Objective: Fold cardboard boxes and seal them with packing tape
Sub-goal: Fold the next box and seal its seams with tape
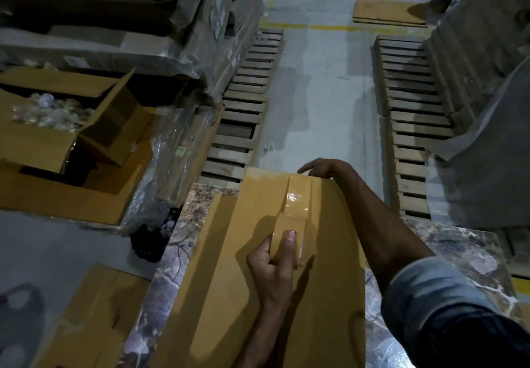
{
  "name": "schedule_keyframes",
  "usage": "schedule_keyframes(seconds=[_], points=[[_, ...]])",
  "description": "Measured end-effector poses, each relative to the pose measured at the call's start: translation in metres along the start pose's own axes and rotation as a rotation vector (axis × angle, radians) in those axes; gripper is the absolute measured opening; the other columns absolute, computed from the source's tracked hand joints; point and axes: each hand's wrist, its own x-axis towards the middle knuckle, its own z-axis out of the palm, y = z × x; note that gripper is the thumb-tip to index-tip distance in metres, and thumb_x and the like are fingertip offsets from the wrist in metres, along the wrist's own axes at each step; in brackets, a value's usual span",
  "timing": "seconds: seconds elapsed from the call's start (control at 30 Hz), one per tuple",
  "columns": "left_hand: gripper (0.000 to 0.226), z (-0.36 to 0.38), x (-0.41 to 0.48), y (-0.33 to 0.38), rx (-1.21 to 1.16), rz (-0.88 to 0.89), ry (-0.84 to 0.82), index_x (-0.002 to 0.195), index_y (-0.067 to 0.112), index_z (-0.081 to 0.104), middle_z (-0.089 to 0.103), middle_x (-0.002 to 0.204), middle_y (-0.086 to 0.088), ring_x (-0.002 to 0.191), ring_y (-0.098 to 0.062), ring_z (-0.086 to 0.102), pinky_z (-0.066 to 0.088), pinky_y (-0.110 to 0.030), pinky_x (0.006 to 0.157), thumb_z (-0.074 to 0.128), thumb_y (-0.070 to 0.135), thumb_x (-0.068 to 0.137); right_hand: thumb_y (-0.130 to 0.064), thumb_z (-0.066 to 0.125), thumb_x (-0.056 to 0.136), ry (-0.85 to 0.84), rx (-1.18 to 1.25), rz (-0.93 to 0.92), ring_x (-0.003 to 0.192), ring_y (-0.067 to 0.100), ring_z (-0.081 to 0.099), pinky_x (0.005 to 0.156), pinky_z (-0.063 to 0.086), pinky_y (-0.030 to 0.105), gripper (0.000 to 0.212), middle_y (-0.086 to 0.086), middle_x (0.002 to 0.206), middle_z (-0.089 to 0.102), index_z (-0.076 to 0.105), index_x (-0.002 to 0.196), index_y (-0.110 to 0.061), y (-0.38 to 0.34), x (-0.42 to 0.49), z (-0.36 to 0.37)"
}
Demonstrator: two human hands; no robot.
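Brown cardboard fills the middle: the box (252, 304) being sealed lies flaps-down on a marble-patterned table (447, 250). Far left, an open carton (37, 144) holds a heap of small clear items (48, 112), too blurred to name. A glossy tape strip (298, 195) runs along the box's seam from the far edge back to the tape roll (289, 231). The left hand (275, 264) grasps the roll, thumb on top, fingers curled round its side. The right hand (321, 167), reaching out of a denim sleeve (447, 296), rests with fingers stretched on the far edge beside the strip's end. Wooden pallets (246, 103) flank the concrete aisle, and flat cardboard (97, 313) lies by the table's left.
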Motion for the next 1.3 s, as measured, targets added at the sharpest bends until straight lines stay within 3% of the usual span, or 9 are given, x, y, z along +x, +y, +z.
schedule_keyframes(seconds=[0.07,0.17,0.27,0.43,0.6,0.7,0.87,1.0,1.3], points=[[0.041,-0.003,-0.002,0.005,-0.026,-0.019,0.006,0.082,0.009,0.076,0.073,0.073,-0.007,0.063,-0.022,0.069,0.053,-0.023,0.05,0.068,0.05,0.083,-0.024,0.07,0.097,0.315,0.045,-0.026,0.125,0.024,0.063,0.109,0.048,0.038,0.041,0.009,0.139,0.065,0.065,0.138,-0.022,-0.004,0.001,-0.008],[0.03,-0.005,-0.007,0.014,-0.023,-0.063,-0.014,0.084,0.016,0.079,0.074,0.076,-0.007,0.065,-0.022,0.067,0.054,-0.023,0.052,0.072,0.045,0.084,-0.037,0.054,0.107,0.626,0.245,-0.356,0.123,0.009,0.064,0.107,0.05,0.03,0.035,-0.002,0.131,0.071,0.069,0.133,-0.02,-0.033,-0.045,-0.001],[0.027,-0.007,-0.008,0.016,-0.035,-0.136,-0.038,0.087,0.011,0.08,0.074,0.077,-0.007,0.068,-0.021,0.066,0.055,-0.024,0.054,0.071,0.037,0.087,-0.043,0.036,0.112,0.532,0.134,-0.455,0.132,0.002,0.053,0.105,0.04,0.02,0.043,-0.007,0.145,0.06,0.061,0.143,-0.027,-0.039,-0.088,0.031],[0.04,-0.009,-0.007,0.022,-0.001,-0.187,-0.045,0.079,0.01,0.077,0.07,0.07,-0.015,0.062,-0.02,0.063,0.053,-0.029,0.054,0.074,0.049,0.086,-0.041,0.02,0.114,0.41,-0.268,-0.494,0.153,-0.002,0.018,0.126,0.012,0.026,0.051,-0.011,0.167,0.028,0.035,0.16,-0.028,-0.019,-0.092,0.069],[0.052,-0.013,-0.01,0.028,0.081,-0.216,-0.064,0.077,0.008,0.073,0.068,0.074,-0.023,0.064,-0.029,0.064,0.057,-0.035,0.056,0.074,0.059,0.086,-0.046,0.013,0.112,0.389,-0.418,-0.491,0.157,0.002,0.006,0.129,0.005,0.03,0.057,-0.006,0.171,0.014,0.018,0.165,-0.025,-0.014,-0.089,0.07],[0.042,-0.02,-0.021,0.031,0.121,-0.256,-0.058,0.08,0.01,0.076,0.072,0.074,-0.017,0.068,-0.036,0.07,0.056,-0.032,0.055,0.074,0.05,0.091,-0.045,0.013,0.113,0.375,-0.456,-0.512,0.157,0.001,0.002,0.129,0.004,0.031,0.056,-0.006,0.172,0.01,0.013,0.165,-0.025,-0.012,-0.089,0.069],[0.061,-0.025,-0.021,0.037,0.186,-0.297,-0.088,0.087,-0.004,0.071,0.068,0.079,-0.028,0.07,-0.038,0.071,0.055,-0.024,0.053,0.071,0.057,0.09,-0.048,0.011,0.111,0.368,-0.523,-0.494,0.158,0.003,-0.002,0.129,0.002,0.033,0.059,-0.005,0.172,0.005,0.008,0.165,-0.024,-0.013,-0.093,0.07],[0.051,-0.035,-0.029,0.048,0.332,-0.316,-0.147,0.081,0.003,0.075,0.074,0.07,-0.013,0.057,-0.012,0.072,0.051,-0.021,0.049,0.069,0.052,0.094,-0.049,0.009,0.11,0.347,-0.571,-0.469,0.158,0.006,-0.004,0.13,0.001,0.035,0.062,-0.004,0.172,0.0,0.004,0.165,-0.023,-0.017,-0.097,0.07],[0.068,-0.082,-0.075,0.053,0.387,-0.338,-0.128,0.076,-0.009,0.067,0.07,0.063,-0.015,0.051,-0.011,0.069,0.045,-0.019,0.047,0.067,0.056,0.093,-0.067,-0.008,0.099,0.328,-0.565,-0.427,0.158,0.007,-0.006,0.13,0.001,0.039,0.079,-0.004,0.172,-0.004,0.0,0.165,-0.024,-0.025,-0.107,0.075]])
